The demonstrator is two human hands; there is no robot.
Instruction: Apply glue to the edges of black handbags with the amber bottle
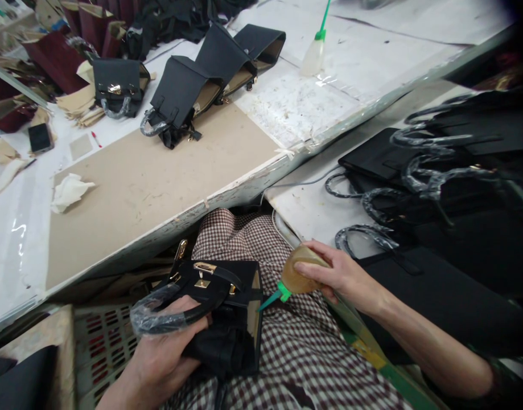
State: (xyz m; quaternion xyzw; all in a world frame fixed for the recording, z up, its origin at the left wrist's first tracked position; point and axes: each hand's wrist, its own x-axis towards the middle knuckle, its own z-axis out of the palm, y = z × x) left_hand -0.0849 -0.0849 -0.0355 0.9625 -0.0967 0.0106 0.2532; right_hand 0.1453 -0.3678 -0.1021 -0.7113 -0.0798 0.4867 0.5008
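Note:
On my checked lap lies a black handbag (239, 279) with gold fittings and a plastic-wrapped handle (154, 313). My left hand (171, 347) grips the bag from below the handle, its fingertips partly hidden by the bag and strap. In my right hand (329, 267) is a glue bottle (301, 270) of amber liquid, tilted down to the left. Its green nozzle (270, 299) reaches the beige inner edge at the bag's right side; whether the tip touches cannot be made out.
Several black bags (184, 91) stand on the worktable beyond a beige board (159, 182). A second glue bottle (314, 54) is farther back. More black bags (440, 273) are piled at right. A plastic crate (107, 341) sits at lower left, crumpled paper (69, 192) on the board.

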